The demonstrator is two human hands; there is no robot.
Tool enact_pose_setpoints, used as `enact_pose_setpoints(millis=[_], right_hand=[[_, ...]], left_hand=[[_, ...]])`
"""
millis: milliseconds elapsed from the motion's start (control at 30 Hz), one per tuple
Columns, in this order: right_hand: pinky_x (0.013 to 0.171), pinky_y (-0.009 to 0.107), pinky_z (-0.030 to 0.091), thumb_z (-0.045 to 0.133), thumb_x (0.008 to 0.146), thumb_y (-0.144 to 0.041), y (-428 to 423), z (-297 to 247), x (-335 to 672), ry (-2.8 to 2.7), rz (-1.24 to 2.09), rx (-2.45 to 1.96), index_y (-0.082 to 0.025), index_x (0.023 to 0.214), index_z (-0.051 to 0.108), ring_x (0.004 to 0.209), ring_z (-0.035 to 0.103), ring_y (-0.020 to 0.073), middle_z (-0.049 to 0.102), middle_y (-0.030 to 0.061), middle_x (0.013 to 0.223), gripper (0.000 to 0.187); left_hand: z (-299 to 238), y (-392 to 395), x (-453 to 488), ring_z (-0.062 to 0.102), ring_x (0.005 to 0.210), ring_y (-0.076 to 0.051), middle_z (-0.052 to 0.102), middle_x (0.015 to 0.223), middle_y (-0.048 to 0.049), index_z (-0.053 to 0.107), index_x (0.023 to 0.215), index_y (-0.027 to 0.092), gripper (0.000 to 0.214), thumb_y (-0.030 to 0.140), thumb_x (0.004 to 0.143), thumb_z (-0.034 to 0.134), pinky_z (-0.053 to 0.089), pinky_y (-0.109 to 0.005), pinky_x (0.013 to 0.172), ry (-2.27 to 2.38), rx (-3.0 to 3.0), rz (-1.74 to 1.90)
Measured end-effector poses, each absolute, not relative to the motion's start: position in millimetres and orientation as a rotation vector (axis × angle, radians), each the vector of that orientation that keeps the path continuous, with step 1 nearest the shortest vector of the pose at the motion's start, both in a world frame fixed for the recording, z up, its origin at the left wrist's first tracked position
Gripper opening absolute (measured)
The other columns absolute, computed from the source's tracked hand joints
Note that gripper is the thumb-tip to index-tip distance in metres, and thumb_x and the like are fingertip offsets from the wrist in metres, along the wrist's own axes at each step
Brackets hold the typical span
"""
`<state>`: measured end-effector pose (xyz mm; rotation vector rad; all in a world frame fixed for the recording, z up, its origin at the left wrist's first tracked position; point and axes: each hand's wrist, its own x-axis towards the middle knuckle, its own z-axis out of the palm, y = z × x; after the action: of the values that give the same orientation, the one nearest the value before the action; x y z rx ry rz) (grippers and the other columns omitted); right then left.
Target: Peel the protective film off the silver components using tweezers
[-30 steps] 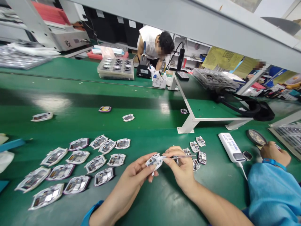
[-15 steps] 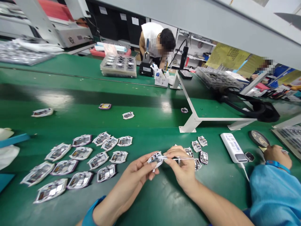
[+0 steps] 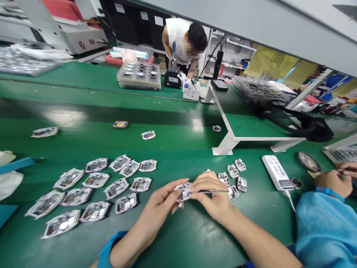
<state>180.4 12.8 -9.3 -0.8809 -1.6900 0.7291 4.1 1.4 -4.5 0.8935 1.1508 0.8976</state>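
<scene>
Between finger and thumb of my left hand (image 3: 159, 204) is a small open device casing (image 3: 183, 191), whitish, with electronic parts inside. My right hand (image 3: 214, 195) is closed on thin metal tweezers (image 3: 219, 191), and its fingertips meet the casing's right side; the tweezer tips are hidden. Left of my hands, several similar open casings (image 3: 96, 180) lie in loose rows on the green bench (image 3: 178, 238). A smaller cluster of casings (image 3: 232, 171) lies just beyond my right hand, partly covered by it.
A white metal stand (image 3: 227, 143) rises ahead on the right. Beside it lie a white box-shaped device with a cable (image 3: 275, 172) and a round dark dish (image 3: 307, 162). A co-worker's blue sleeve (image 3: 325, 223) and hands are at far right. Plastic trays (image 3: 139, 75) stand behind.
My right fingers have closed in on the casing, which now lies flatter, and the tweezers have shifted left. At far right, the co-worker's second hand has come into view.
</scene>
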Motion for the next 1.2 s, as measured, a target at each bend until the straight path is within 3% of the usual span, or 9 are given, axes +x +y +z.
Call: enact_pose_setpoints(millis=[167, 467, 767, 900, 1200], right_hand=[[0.077, 0.037, 0.055, 0.069, 0.087, -0.030, 10.6, -13.8, 178.9, -1.433, 0.949, -1.015, -0.022, 0.085, 0.072, 0.081, 0.070, 0.0209, 0.075, 0.0052, 0.083, 0.008], [0.063, 0.028, 0.051, 0.070, 0.082, -0.037, 14.6, -9.9, 178.6, -1.289, 1.172, -1.159, -0.020, 0.077, 0.068, 0.066, 0.064, 0.0161, 0.069, 0.0003, 0.069, 0.018], [0.071, 0.031, 0.052, 0.072, 0.082, -0.032, 11.7, -8.6, 179.3, -1.256, 1.062, -1.153, -0.020, 0.081, 0.070, 0.074, 0.067, 0.0181, 0.072, 0.0019, 0.077, 0.012], [0.069, 0.030, 0.051, 0.072, 0.081, -0.031, 13.7, -9.2, 179.5, -1.244, 1.124, -1.156, -0.020, 0.080, 0.070, 0.073, 0.066, 0.0177, 0.072, 0.0016, 0.076, 0.011], [0.067, 0.029, 0.050, 0.076, 0.075, -0.030, 16.3, -8.0, 178.0, -1.184, 1.238, -1.131, -0.020, 0.076, 0.071, 0.069, 0.065, 0.0168, 0.072, 0.0007, 0.072, 0.011]], left_hand=[[-10.0, 4.0, 1.7, 0.049, 0.058, -0.015, 0.066, 0.068, -0.0026, 0.077, 0.106, 0.017, 0.041, 0.046, 0.078, 0.071, 0.036, -0.026, 0.054, 1.171, 0.917, 0.893], [-0.9, 4.5, 3.8, 0.051, 0.059, -0.014, 0.069, 0.070, 0.0001, 0.079, 0.099, 0.021, 0.037, 0.048, 0.075, 0.072, 0.036, -0.027, 0.054, 1.149, 0.856, 0.887], [-1.8, 7.6, 4.4, 0.051, 0.060, -0.015, 0.063, 0.066, 0.0004, 0.074, 0.100, 0.018, 0.042, 0.045, 0.069, 0.081, 0.036, -0.024, 0.054, 1.170, 0.840, 0.854], [-3.1, 5.4, 3.7, 0.051, 0.059, -0.015, 0.061, 0.059, 0.0022, 0.073, 0.103, 0.018, 0.041, 0.041, 0.069, 0.079, 0.036, -0.025, 0.054, 1.193, 0.948, 0.864], [-6.9, 7.1, 4.7, 0.054, 0.058, -0.016, 0.063, 0.064, 0.0022, 0.071, 0.103, 0.018, 0.035, 0.038, 0.074, 0.072, 0.044, -0.027, 0.057, 1.194, 1.110, 0.871]])
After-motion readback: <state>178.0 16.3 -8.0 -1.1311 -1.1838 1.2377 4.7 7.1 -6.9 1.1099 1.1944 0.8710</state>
